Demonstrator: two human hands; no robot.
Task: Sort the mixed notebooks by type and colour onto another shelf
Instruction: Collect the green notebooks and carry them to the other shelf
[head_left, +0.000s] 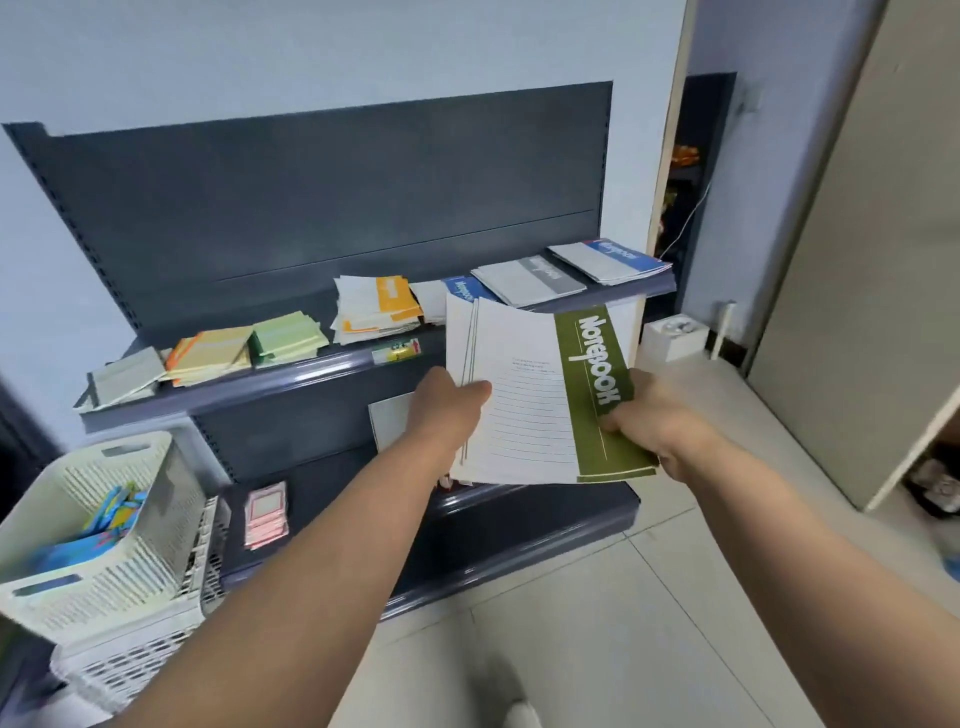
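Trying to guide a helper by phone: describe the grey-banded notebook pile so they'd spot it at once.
Find the dark metal shelving unit against the wall and follow its upper shelf to the right end. The grey-banded notebook pile lies second from that end, left of a blue-banded pile. Its pale covers carry a grey band, where its neighbours on both sides show blue.

The held notebooks (524, 405) are white with ruled lines and an olive-green band lettered white, the shelf (311, 370) is dark slate, its middle stack (376, 309) orange and white.
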